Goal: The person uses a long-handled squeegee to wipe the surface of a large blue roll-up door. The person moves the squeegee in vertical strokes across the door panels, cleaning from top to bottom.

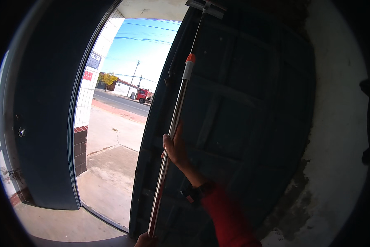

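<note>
Holding a long, shiny metal pole (162, 181) with both hands, slanting from the lower edge up and rightward to the top, in front of a dark panelled door (242, 123). Gripping partway up with the right hand (175, 148), in a narrow grip wrapped around the metal, thumb toward the left. Wearing a black band (199, 190) at that wrist and a red sleeve (226, 214) above it. Gripping far lower with the left hand (146, 240), likewise closed about the pole as far as shows, but mostly cut off by the lower edge. Higher up, past a grey and orange collar (189, 66), on to a thinner shaft (198, 33) and a flat crosswise head (209, 8) near the door's upper part; cannot tell whether touching it. To the left, another dark door (45, 94) with a round metal fitting (21, 131). Between the two, through a bright opening, concrete ground (111, 164), a tiled wall (84, 103) with a blue sign (94, 60) and a red one below, then a road (123, 106), a red truck (143, 95) and a yellow-leaved tree (108, 79) under blue sky. Along the right, a pale wall (341, 123), darkly stained and patchy low down.
</note>
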Available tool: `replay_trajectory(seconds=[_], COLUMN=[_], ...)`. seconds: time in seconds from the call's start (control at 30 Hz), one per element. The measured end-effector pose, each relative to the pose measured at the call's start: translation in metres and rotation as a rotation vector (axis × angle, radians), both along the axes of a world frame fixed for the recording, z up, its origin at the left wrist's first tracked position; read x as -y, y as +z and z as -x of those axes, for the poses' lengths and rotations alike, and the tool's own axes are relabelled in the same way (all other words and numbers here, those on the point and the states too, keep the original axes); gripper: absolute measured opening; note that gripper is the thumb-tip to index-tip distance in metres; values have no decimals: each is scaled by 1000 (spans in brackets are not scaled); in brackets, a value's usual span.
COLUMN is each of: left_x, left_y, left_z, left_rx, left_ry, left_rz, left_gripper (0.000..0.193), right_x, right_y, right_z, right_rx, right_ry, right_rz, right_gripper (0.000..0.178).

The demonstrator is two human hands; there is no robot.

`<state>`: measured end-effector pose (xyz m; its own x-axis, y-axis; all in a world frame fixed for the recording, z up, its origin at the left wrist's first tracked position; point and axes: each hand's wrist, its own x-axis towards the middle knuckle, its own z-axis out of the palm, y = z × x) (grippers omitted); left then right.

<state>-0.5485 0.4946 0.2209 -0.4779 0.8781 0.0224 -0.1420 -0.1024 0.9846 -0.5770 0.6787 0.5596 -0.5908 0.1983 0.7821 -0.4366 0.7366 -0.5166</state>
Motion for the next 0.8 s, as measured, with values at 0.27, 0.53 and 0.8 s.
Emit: replay_trajectory(seconds=[0.27, 0.53, 0.8], left_x=[11, -15, 19], left_y=[12, 98, 9], left_z=[26, 39, 49], left_rx=[-46, -110, 75], left_ry=[44, 79, 7], left_rz=[-28, -93, -13], left_gripper=[24, 24, 20], right_x=[-5, -14, 11], right_y=[27, 149, 16], right_z=[49, 62, 52], right_rx=[-132, -105, -125], right_ry=[95, -55, 93], right_rz=[-34, 32, -34], right_gripper=[86, 82, 66])
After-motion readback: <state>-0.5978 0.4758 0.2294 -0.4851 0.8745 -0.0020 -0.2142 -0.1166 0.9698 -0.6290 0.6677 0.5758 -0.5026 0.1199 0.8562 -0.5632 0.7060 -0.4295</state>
